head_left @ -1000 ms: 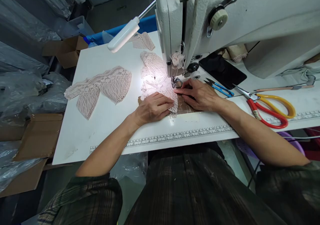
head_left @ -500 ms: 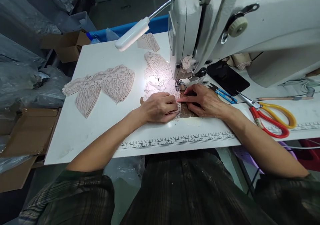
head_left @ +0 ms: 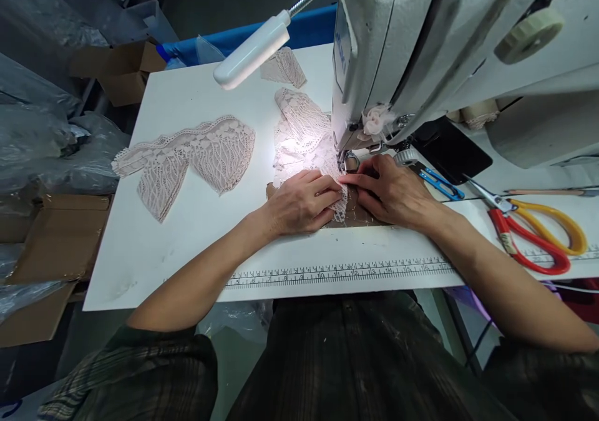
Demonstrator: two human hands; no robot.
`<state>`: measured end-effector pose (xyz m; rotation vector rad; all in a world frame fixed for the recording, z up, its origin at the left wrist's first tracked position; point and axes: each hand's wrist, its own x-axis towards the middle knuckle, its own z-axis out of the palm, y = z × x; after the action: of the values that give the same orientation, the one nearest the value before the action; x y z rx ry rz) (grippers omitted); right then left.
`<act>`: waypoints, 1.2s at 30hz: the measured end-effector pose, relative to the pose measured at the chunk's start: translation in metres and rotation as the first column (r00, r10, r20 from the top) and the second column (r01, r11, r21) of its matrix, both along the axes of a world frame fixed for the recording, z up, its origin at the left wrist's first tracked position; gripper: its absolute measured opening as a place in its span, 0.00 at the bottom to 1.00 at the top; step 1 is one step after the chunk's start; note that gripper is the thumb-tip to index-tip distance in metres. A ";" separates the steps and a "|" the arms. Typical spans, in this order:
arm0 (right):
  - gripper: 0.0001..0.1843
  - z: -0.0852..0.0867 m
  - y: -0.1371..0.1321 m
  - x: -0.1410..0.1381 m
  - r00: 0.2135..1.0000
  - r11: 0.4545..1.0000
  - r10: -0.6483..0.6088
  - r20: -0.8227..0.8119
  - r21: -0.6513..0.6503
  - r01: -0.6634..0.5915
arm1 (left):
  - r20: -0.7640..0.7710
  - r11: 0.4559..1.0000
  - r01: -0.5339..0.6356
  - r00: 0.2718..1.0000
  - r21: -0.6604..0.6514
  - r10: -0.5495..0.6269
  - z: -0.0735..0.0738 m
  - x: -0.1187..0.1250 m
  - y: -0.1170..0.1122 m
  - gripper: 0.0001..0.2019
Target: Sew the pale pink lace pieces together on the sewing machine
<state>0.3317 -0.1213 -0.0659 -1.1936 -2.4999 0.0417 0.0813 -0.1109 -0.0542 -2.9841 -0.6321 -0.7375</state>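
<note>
Under the sewing machine's presser foot (head_left: 349, 161) lies a pale pink lace piece (head_left: 304, 137), brightly lit by the lamp. My left hand (head_left: 306, 201) rests on its near part, fingers lying on the lace and slightly apart. From the other side, my right hand (head_left: 390, 190) pinches the lace's right edge just in front of the foot; its thumb is partly hidden. Beneath both hands is a brown patch (head_left: 362, 215) on the table. Another lace piece with two cup shapes (head_left: 219, 153) lies flat to the left, and a smaller lace piece (head_left: 284, 67) lies farther back.
A white lamp (head_left: 253, 50) hangs over the white table (head_left: 187, 252). Right of my right hand are blue thread snips (head_left: 442, 184), a black phone (head_left: 452, 150) and red-and-yellow scissors (head_left: 528, 227). A printed ruler (head_left: 322, 274) runs along the front edge. Cardboard boxes (head_left: 60, 234) stand at left.
My left hand's fingers have gone from curled on the lace's edge to flatter and more spread. The right hand stays at the lace edge. The view has shifted closer to the machine.
</note>
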 end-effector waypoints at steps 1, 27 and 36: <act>0.22 -0.001 0.000 -0.001 1.000 1.000 -0.015 -0.003 0.008 0.015 | 0.009 1.000 -0.003 1.000 -0.002 0.003 -0.001 0.000 0.001 0.09; 0.23 -0.008 0.001 0.008 0.979 0.993 0.102 -0.178 -0.036 -0.110 | 0.176 0.991 -0.003 0.984 -0.132 0.027 -0.001 -0.004 0.002 0.05; 0.20 -0.008 0.003 0.005 0.973 0.994 0.108 -0.206 0.003 -0.110 | 0.187 0.999 0.046 0.982 -0.026 -0.040 -0.001 -0.003 0.004 0.03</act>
<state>0.3368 -0.1187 -0.0741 -0.9987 -2.3816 0.1955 0.0782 -0.1068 -0.0548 -2.9875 -0.5909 -1.0287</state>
